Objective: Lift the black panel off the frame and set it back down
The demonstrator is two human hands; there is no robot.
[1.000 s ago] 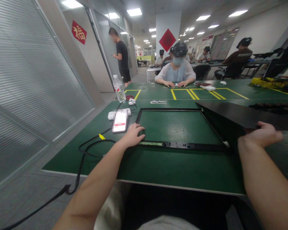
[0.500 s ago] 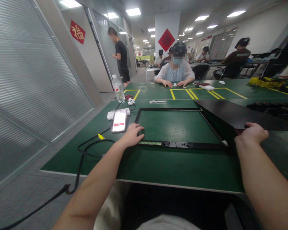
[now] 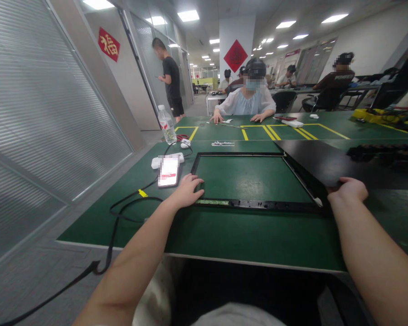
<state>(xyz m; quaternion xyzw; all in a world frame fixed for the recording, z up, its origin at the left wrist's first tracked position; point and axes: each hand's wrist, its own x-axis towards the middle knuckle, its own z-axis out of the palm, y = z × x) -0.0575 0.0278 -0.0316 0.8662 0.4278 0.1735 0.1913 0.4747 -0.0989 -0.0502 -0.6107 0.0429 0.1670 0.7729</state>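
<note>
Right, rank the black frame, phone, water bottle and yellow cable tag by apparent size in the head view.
1. Black frame
2. Phone and water bottle: too alike to rank
3. Yellow cable tag

black frame [image 3: 272, 205]: 1 | black panel [image 3: 318, 158]: 1 | phone [image 3: 169, 172]: 1 | bottle [image 3: 166, 124]: 1 | large red diamonds [image 3: 235, 55]: 2

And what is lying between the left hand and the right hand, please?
In the head view, most of the black frame lies between the left hand and the right hand, with the green tabletop visible through its opening.
</note>
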